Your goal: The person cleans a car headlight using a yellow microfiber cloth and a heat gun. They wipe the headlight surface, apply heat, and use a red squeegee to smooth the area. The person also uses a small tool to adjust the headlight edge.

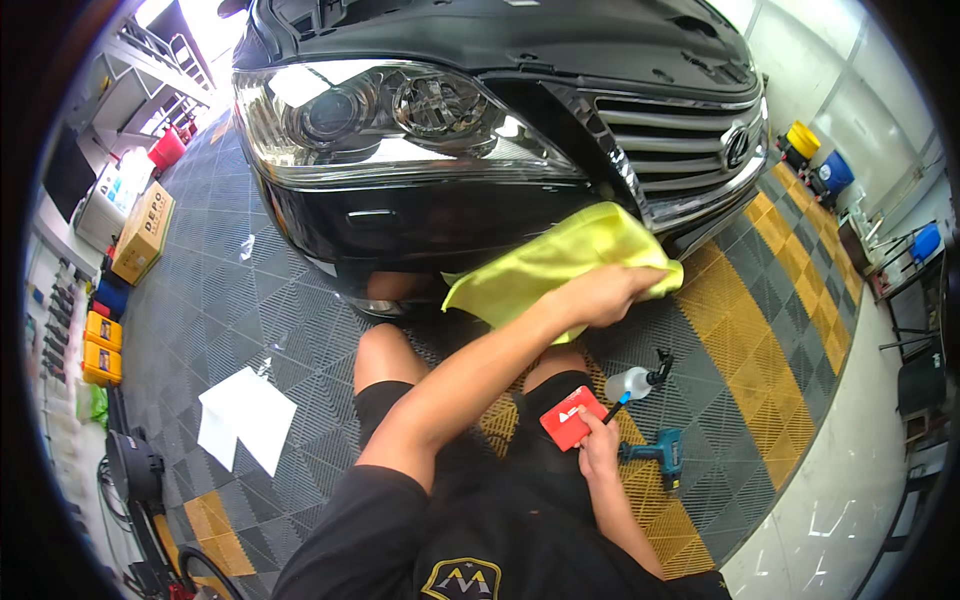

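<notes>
Head view: person sits or crouches at the front corner of a black car, bare knees toward the bumper [420, 225]. Left arm reaches forward and across the body. Left hand [605, 295] has its fingers closed on a yellow-green microfiber cloth [550, 260], gripping near the cloth's right end; fingertips blurred, exact finger placement unclear. Cloth hangs spread in front of the bumper, below the headlight [390, 110] and the grille [670, 145]. Can't tell whether it touches the paint.

Right hand [600, 445] is low, over the right thigh. It pinches a flat red squeegee card [572, 415] between thumb and fingers, plus a slim black tool with a blue end [618, 408], which points up and away to the right.

Just beside the right hand, on the floor tiles [220, 310]: a teal cordless drill [665, 452], and beyond it a translucent spray bottle [630, 383] with a black trigger head; can't tell if upright.

Left side: white notched sheet [245, 415] on the grey tiles, well apart from both hands. Further out, cardboard box [143, 235] and two stacked orange cases [102, 345]. Far right: yellow bucket [803, 140] near a blue bucket [835, 172].
</notes>
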The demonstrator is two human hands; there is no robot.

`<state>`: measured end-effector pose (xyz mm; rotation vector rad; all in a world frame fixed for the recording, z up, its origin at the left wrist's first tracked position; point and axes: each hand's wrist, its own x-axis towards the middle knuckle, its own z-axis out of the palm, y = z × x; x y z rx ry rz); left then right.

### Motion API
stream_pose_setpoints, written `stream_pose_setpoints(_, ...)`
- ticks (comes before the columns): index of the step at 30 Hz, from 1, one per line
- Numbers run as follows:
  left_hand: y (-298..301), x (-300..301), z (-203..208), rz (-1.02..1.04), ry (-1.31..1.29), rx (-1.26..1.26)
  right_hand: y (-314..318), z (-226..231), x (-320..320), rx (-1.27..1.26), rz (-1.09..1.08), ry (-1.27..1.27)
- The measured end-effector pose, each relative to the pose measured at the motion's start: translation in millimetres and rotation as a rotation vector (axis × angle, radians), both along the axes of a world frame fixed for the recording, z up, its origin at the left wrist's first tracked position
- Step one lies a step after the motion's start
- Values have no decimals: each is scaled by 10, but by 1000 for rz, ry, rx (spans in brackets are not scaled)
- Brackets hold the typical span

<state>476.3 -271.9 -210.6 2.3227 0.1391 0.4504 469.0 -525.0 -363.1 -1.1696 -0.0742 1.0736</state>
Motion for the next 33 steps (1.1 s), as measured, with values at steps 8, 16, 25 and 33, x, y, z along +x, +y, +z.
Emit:
stream_pose_setpoints(8, -159, -2189, -130, 837, -885, -567, -344, 406, 188, -35, -47, -131)
stream_pose_setpoints(16, -1102, -4103, -56, 1316, -250, -660, -115, 388, 269, -38, 297, -194)
stream_pose_setpoints(25, -1524, -3793, 301, 1054, 738, -262, 746, 1052, -352, 416, 663, -74)
stream_pose_setpoints(33, -1913, -3746, 367, 965, 810, -76, 1003, 2086, -470, 1496, 875, 66)
